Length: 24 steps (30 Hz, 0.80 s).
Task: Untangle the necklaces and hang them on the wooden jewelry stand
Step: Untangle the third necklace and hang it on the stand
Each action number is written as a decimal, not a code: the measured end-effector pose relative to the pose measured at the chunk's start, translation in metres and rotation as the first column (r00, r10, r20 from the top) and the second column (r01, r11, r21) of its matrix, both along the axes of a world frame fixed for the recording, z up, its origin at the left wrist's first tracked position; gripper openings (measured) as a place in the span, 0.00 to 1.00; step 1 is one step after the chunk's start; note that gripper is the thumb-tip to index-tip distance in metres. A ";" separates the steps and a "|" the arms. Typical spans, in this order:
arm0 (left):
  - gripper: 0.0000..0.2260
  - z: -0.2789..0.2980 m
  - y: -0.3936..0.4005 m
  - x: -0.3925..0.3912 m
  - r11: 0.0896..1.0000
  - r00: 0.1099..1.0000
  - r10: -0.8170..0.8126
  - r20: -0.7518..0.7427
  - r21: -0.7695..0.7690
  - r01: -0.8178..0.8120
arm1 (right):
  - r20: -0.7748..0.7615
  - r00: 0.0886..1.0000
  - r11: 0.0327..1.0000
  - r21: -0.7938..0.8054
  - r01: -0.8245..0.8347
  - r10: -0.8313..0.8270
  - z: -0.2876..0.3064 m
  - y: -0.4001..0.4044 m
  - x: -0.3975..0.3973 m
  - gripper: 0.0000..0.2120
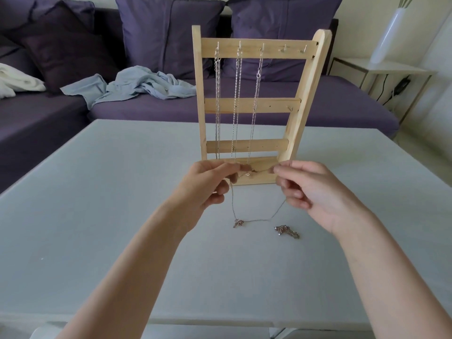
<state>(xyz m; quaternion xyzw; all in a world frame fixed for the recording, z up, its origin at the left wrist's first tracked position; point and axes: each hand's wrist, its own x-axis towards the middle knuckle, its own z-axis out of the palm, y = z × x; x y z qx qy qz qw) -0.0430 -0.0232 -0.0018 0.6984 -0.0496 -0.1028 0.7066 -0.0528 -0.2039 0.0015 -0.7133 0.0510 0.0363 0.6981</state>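
The wooden jewelry stand (pixel 252 105) stands upright on the grey table (pixel 97 192). Three silver necklaces (pixel 236 94) hang from hooks on its top bar. Just in front of the stand's base, my left hand (pixel 208 187) and my right hand (pixel 308 189) each pinch one end of a thin dark chain (pixel 256 220). The chain droops between them in a loop, and its small knotted pendant (pixel 238 222) touches the table. Another tangled necklace (pixel 286 231) lies in a heap on the table below my right hand.
Two hooks at the right of the stand's top bar (pixel 294 49) carry nothing. Behind the table is a purple sofa (pixel 146 106) with cushions and crumpled light blue cloth (pixel 137 85). A white side table with a white vase (pixel 389 35) stands at the far right.
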 end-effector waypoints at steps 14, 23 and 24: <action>0.05 0.048 -0.021 0.021 0.993 0.992 0.049 0.113 0.104 -0.061 | 0.293 0.947 0.975 -0.131 0.179 -0.134 0.057 0.003 0.015 0.03; 0.08 0.103 -0.036 0.044 0.990 0.964 0.127 0.234 0.036 -0.139 | 0.433 0.869 0.953 -0.066 0.295 -0.239 0.133 0.003 0.052 0.03; 0.08 0.106 -0.039 0.047 0.989 0.964 0.134 0.232 0.025 -0.143 | 0.440 0.861 0.948 -0.060 0.312 -0.256 0.139 0.003 0.057 0.03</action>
